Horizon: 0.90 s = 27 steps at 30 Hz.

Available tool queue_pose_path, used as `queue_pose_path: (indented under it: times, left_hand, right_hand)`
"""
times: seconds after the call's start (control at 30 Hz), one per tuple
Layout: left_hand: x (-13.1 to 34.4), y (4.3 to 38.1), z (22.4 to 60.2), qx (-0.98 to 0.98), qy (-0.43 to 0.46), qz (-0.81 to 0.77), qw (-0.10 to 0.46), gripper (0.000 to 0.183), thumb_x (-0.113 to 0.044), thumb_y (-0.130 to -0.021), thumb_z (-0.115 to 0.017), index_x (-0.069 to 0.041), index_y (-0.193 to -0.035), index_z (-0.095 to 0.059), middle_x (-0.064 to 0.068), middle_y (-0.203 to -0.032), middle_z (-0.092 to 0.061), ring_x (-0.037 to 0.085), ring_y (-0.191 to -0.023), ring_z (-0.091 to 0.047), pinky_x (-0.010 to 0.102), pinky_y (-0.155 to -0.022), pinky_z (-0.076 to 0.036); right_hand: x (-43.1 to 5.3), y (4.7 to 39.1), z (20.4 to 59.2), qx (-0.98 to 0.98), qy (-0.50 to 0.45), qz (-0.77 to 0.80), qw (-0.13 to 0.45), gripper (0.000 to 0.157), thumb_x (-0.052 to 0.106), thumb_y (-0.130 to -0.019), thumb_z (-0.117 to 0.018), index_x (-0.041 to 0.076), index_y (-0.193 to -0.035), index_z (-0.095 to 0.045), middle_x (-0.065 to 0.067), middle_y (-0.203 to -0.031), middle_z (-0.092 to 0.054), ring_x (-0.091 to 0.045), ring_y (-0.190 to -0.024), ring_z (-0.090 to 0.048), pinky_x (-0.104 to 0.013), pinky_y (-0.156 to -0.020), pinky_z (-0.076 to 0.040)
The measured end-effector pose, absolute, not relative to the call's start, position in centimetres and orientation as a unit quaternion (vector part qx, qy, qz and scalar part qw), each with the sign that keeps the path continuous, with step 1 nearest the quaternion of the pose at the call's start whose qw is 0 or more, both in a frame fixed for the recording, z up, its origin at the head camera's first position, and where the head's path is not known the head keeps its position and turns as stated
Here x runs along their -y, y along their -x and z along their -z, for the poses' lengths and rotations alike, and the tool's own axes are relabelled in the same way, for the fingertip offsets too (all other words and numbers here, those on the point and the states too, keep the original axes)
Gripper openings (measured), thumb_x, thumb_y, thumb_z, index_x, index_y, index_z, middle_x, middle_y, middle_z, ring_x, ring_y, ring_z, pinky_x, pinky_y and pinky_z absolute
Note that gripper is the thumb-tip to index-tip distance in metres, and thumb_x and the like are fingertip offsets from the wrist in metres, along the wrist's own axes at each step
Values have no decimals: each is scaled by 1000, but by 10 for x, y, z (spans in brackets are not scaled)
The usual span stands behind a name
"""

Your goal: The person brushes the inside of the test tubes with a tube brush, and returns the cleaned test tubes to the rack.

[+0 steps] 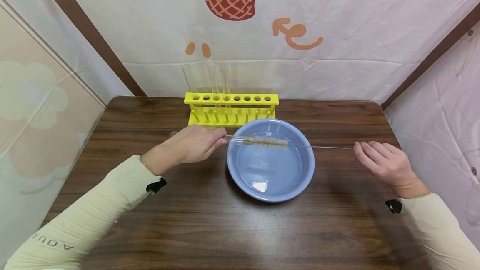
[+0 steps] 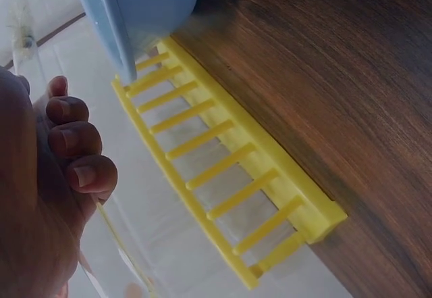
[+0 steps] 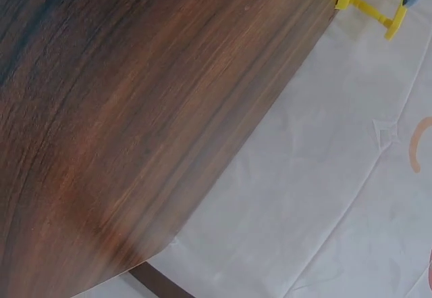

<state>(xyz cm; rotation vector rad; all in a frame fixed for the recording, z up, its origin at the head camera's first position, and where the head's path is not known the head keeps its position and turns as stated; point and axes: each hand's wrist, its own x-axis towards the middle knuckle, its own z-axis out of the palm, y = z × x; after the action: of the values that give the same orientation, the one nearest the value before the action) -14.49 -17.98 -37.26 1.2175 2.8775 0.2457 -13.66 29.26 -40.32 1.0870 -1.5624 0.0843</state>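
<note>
My left hand (image 1: 198,141) has its fingers curled round a clear glass test tube (image 2: 125,257), held level over the left rim of a blue basin (image 1: 271,197). A bottle brush with pale bristles (image 1: 268,142) lies in line with the tube, above the basin. How far its tip reaches into the glass is hard to tell. Its thin wire handle (image 1: 330,147) runs right to my right hand (image 1: 384,163), which pinches the far end. The basin contains clear water (image 1: 268,166). The right wrist view shows neither the right hand nor the brush.
A yellow test tube rack (image 1: 231,99) stands behind the basin at the table's back edge. Several clear test tubes (image 1: 213,80) stand in its left holes. The brown wooden table (image 1: 240,236) meets a white printed cloth (image 1: 348,45) behind.
</note>
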Motion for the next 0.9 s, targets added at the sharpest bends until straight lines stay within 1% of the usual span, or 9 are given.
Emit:
queue_pose_path:
  times: [0.2,0.33,0.43,0.67,0.8,0.9]
  left_hand:
    - [178,147,374,-916,-393,-81,1,19,-28,-108,-50,-18,-92,-52,-8,-71,-42,12,-63,-45,30,-55,-39]
    - [173,148,372,-909,-406,-91,-8,17,-27,-107,-50,-18,-93,-52,-8,-72,-44,12,-63,-47,30,-53,-39]
    - [168,148,369,-905,-415,-93,-8,17,-28,-108,-49,-17,-95,-52,-8,-74,-46,13,-63,-48,30,-53,-40]
    - [164,150,368,-912,-403,-76,16,22,-32,-109,-45,-17,-95,-52,-6,-74,-46,14,-62,-46,30,-54,-38]
    - [163,151,368,-913,-400,-75,16,22,-32,-109,-46,-16,-96,-52,-5,-73,-46,15,-60,-45,30,-54,-38]
    - [159,151,367,-913,-402,-71,14,20,-31,-109,-47,-15,-96,-52,-5,-73,-47,15,-61,-47,31,-54,-40]
  right_hand:
    - [-292,139,403,663,-462,-27,588,20,-6,-100,-55,-3,-85,-68,-15,-72,-67,-28,-53,-57,-40,-41,-39]
    - [-285,141,402,653,-464,-27,598,21,-5,-100,-56,-3,-85,-69,-14,-72,-69,-27,-54,-60,-39,-41,-40]
    - [-276,142,401,651,-474,-25,593,21,-4,-101,-56,-2,-85,-70,-13,-73,-69,-26,-55,-60,-38,-41,-40]
    - [-259,146,399,668,-511,-35,541,23,-5,-102,-53,-5,-87,-71,-16,-75,-70,-27,-58,-62,-36,-43,-43]
    - [-250,149,401,678,-521,-47,517,23,-5,-102,-53,-6,-89,-72,-16,-76,-70,-27,-60,-63,-36,-45,-44]
    - [-242,151,403,685,-530,-51,496,22,-4,-103,-53,-5,-92,-72,-15,-78,-70,-27,-63,-64,-36,-47,-45]
